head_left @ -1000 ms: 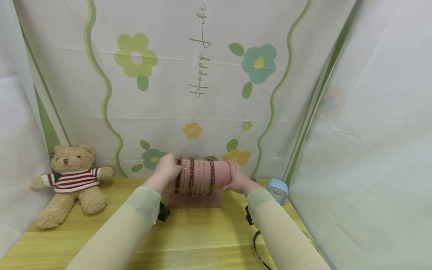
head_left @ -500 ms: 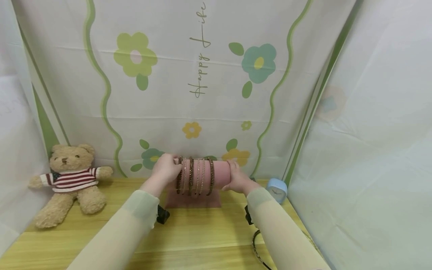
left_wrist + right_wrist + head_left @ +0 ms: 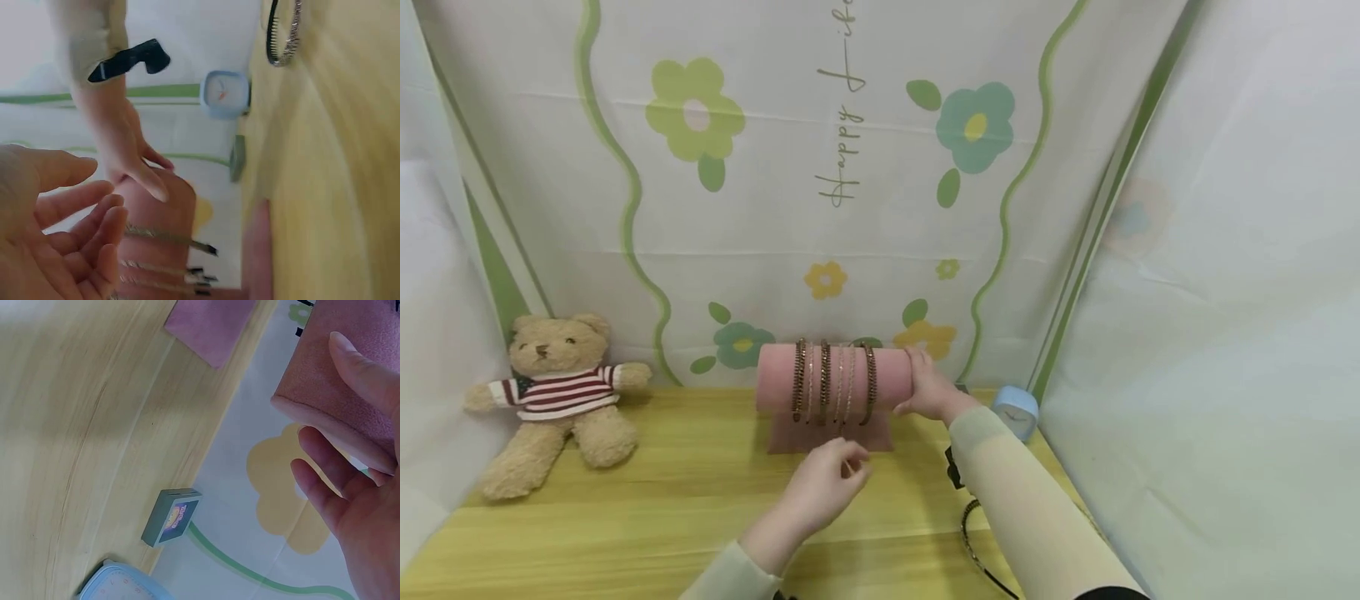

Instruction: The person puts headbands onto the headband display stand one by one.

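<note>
A pink velvet roll stand (image 3: 891, 375) lies sideways on its pink base near the back of the table. Several thin headbands (image 3: 825, 379), dark beaded and pale, hang around it with their ends pointing down. At the roll's right end, my right hand (image 3: 931, 390) grips it; the right wrist view shows the thumb (image 3: 362, 375) on the velvet, with the other fingers at the end face and behind. My left hand (image 3: 829, 482) hovers over the table in front of the stand, fingers loosely curled around nothing. Another dark beaded headband (image 3: 967, 542) rests beside my right forearm.
A blue clock (image 3: 1017, 412) stands at the back right. Behind my right wrist is a small green box (image 3: 172, 515). On the left sits a teddy bear (image 3: 561, 404) in a striped sweater. A flowered cloth (image 3: 880, 225) encloses the table's back and sides.
My left hand has let go of the roll's left end and moved down and toward me, uncovering that end. The right hand stays at the right end.
</note>
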`<state>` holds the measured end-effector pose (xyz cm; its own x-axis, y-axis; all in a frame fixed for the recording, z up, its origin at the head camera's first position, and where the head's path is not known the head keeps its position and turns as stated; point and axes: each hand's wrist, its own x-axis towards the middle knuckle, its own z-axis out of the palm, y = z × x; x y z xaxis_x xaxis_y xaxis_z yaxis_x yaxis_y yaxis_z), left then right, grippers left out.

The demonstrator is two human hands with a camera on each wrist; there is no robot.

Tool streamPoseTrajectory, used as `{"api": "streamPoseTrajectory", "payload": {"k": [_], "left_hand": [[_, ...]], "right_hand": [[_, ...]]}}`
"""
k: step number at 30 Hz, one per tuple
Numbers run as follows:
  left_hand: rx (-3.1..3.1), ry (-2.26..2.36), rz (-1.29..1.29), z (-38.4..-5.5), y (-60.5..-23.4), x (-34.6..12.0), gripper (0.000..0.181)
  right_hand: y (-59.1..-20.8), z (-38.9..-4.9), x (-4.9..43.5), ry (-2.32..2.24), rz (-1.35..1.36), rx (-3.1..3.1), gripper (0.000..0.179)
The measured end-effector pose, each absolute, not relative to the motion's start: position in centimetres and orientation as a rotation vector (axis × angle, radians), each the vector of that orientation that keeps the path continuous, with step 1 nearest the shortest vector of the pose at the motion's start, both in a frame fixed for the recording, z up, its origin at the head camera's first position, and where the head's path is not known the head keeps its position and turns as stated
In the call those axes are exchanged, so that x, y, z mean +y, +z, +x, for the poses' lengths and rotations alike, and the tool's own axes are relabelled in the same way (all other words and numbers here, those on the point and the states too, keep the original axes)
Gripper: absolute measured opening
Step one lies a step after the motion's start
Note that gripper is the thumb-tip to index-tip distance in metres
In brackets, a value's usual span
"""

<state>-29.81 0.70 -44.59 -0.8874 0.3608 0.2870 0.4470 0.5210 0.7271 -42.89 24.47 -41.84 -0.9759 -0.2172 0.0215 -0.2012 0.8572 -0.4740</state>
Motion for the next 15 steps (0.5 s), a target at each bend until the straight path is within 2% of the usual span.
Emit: {"api": "streamPoseTrajectory", "payload": {"k": [3, 7, 13, 15], "left_hand": [[-2.482, -1.208, -0.715, -30.7, -45.4, -1.0, 0.012], [-2.202, -1.015, -0.675, -34.4, -45.0, -5.0, 0.028], [-2.585, -0.764, -0.607, -38.5, -43.2, -10.6, 0.096], [-2.728, -0.663, -0.627, -39.4, -42.8, -11.4, 0.111]], "right_hand": [[-42.0, -43.1, 24.5, -0.773, -0.331, 3.000, 0.125], [-42.3, -43.4, 24.7, -0.758, -0.322, 3.013, 0.124], [-42.3, -43.2, 24.4, -0.752, -0.331, 2.996, 0.122], [-42.3, -43.1, 24.3, -0.744, -0.317, 2.994, 0.122]]}}
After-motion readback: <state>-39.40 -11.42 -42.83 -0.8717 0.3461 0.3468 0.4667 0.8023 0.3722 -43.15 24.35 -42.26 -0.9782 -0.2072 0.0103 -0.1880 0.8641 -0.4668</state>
